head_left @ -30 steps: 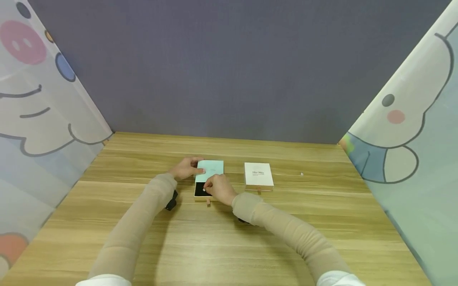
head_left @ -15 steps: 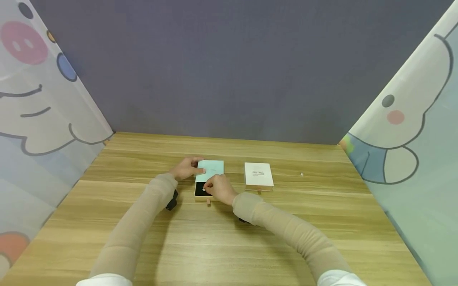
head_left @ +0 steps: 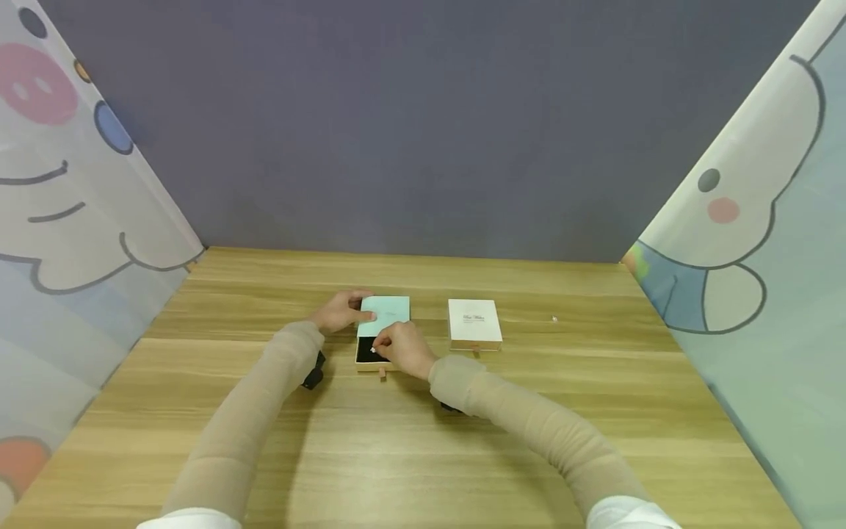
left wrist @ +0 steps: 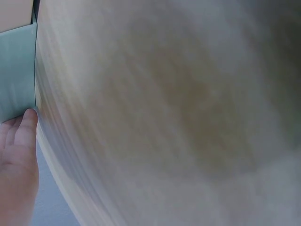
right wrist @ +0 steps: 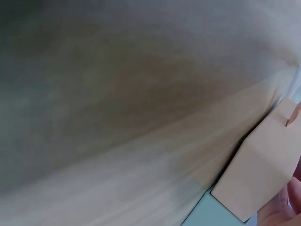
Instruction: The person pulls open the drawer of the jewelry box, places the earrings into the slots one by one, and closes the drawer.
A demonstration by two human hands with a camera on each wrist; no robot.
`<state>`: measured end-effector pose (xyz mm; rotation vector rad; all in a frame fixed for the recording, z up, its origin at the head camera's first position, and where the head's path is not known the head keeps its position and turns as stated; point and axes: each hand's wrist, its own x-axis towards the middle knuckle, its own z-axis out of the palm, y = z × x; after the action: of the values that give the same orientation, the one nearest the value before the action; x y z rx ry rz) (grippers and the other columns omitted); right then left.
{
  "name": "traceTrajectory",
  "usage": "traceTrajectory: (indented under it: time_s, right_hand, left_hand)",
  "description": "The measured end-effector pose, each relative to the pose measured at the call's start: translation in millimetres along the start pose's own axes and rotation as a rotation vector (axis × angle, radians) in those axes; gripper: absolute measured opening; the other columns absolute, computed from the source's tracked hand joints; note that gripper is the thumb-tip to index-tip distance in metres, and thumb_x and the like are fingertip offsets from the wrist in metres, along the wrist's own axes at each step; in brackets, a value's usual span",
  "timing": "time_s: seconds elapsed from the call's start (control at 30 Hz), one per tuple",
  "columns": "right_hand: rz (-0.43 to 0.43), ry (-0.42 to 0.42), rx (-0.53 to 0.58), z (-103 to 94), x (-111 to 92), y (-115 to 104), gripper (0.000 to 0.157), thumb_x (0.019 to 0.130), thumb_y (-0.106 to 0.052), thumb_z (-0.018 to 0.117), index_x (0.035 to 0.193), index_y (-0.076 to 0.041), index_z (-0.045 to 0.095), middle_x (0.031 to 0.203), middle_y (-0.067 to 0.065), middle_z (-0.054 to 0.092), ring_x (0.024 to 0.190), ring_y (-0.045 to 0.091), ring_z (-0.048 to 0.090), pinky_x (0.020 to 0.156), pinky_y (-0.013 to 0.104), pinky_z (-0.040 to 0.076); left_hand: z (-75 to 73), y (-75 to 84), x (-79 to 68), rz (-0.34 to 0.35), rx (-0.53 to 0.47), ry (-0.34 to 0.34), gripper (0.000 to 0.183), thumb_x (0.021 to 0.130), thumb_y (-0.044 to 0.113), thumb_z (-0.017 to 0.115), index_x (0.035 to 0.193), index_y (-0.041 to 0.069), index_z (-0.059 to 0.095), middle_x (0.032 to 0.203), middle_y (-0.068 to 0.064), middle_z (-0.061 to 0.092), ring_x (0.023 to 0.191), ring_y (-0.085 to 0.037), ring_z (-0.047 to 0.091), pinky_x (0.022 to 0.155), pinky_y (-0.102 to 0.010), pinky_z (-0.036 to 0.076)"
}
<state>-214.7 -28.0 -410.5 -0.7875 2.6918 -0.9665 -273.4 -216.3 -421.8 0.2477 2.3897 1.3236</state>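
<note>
A small jewelry box with a teal sleeve [head_left: 390,312] lies on the table, its black-lined drawer [head_left: 366,350] pulled partway out toward me. My left hand [head_left: 337,312] grips the sleeve at its left side, thumb on the lid; the left wrist view shows fingers at the far edge of the teal sleeve [left wrist: 18,70]. Over the drawer my right hand [head_left: 408,349] pinches a tiny whitish, shiny piece [head_left: 373,350], close to the black lining. Its exact kind cannot be made out. Fingers and the drawer's peach wall [right wrist: 256,174] show in the right wrist view.
To the right stands a white drawer box [head_left: 474,321] with dark lettering, closed. Another tiny shiny piece [head_left: 554,319] lies farther right on the wooden table [head_left: 370,455]. A grey panel [head_left: 423,132] rises behind, with printed cartoon sheets at both sides.
The head view has shifted very slightly. Both hands keep their places, the left on the sleeve and the right over the drawer with the tiny piece.
</note>
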Motion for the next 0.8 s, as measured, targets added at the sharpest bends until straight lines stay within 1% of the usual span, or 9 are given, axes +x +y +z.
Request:
traceTrajectory:
  time_s: [0.1, 0.23, 0.37, 0.53, 0.6, 0.8]
  right_hand:
    - [0.004, 0.002, 0.025, -2.2, 0.4, -0.7, 0.01, 0.086, -0.01, 0.064, 0.086, -0.007, 0.074, 0.081, 0.002, 0.071, 0.068, 0.006, 0.063, 0.058, 0.012, 0.047]
    - [0.01, -0.003, 0.054, -3.5, -0.7, -0.5, 0.01, 0.086, -0.01, 0.064, 0.087, -0.006, 0.073, 0.081, 0.002, 0.071, 0.066, 0.005, 0.062, 0.057, 0.012, 0.047]
    - [0.037, 0.003, 0.145, -3.4, -1.8, 1.9, 0.011, 0.086, -0.008, 0.063, 0.089, -0.004, 0.073, 0.082, 0.004, 0.071, 0.064, 0.005, 0.061, 0.056, 0.013, 0.048]
    - [0.062, 0.018, 0.27, -3.8, -2.9, 4.3, 0.011, 0.086, -0.006, 0.063, 0.091, -0.002, 0.072, 0.083, 0.006, 0.071, 0.064, 0.008, 0.064, 0.056, 0.015, 0.051]
    - [0.067, 0.015, 0.312, -4.5, -3.2, 4.2, 0.011, 0.086, -0.007, 0.063, 0.092, -0.001, 0.071, 0.083, 0.007, 0.071, 0.065, 0.01, 0.065, 0.056, 0.016, 0.052]
    - [0.073, 0.001, 0.418, -6.8, -5.7, 4.9, 0.013, 0.087, -0.007, 0.062, 0.094, 0.0, 0.07, 0.087, 0.011, 0.071, 0.072, 0.019, 0.067, 0.06, 0.018, 0.053]
  left_hand:
    - [-1.4, 1.6, 0.3, 0.005, -0.002, -0.002, 0.065, 0.087, 0.025, 0.063, 0.141, 0.003, 0.034, 0.141, -0.021, 0.037, 0.126, -0.037, 0.039, 0.099, -0.047, 0.041]
    - [-1.2, 3.8, -0.9, -0.005, -0.01, -0.011, 0.065, 0.088, 0.024, 0.063, 0.141, 0.002, 0.033, 0.138, -0.022, 0.039, 0.125, -0.037, 0.04, 0.099, -0.046, 0.041]
    - [0.0, 4.6, -0.3, -0.014, 0.003, -0.004, 0.064, 0.087, 0.024, 0.064, 0.14, 0.004, 0.034, 0.141, -0.019, 0.037, 0.127, -0.036, 0.039, 0.101, -0.046, 0.04]
    - [0.2, 3.9, 2.4, -0.017, -0.003, -0.004, 0.065, 0.087, 0.025, 0.064, 0.14, 0.004, 0.034, 0.14, -0.02, 0.039, 0.127, -0.035, 0.039, 0.1, -0.046, 0.041]
    - [-0.3, 3.6, 2.3, -0.022, -0.012, -0.001, 0.065, 0.087, 0.025, 0.065, 0.14, 0.004, 0.035, 0.14, -0.02, 0.038, 0.127, -0.036, 0.039, 0.101, -0.047, 0.04]
    - [-1.1, 2.9, 0.2, -0.024, 0.005, 0.001, 0.066, 0.086, 0.027, 0.066, 0.14, 0.005, 0.035, 0.143, -0.02, 0.034, 0.128, -0.037, 0.037, 0.101, -0.049, 0.039]
